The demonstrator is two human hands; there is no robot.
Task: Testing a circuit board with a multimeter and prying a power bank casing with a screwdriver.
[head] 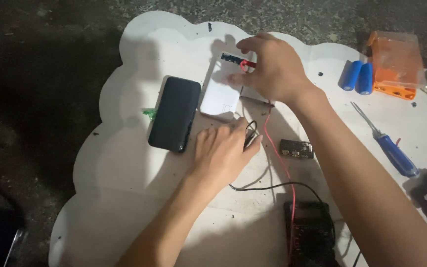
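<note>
My right hand [272,69] reaches over a white rectangular pack [220,91] and pinches a red probe tip [247,64] against a small dark connector strip [232,58] at the pack's far end. My left hand [222,151] rests on the white board [124,163] below the pack, fingers closed on a black probe [251,137] whose black wire [268,186] loops away. A red wire [281,163] runs from the right hand down to a dark meter [310,232] at the near edge.
A black power bank [175,112] lies left of the white pack. A small circuit board [296,149] sits by my right forearm. Two blue cylindrical cells [358,76], an orange plastic box [395,64] and a blue-handled screwdriver [390,147] lie to the right. Dark ground surrounds the board.
</note>
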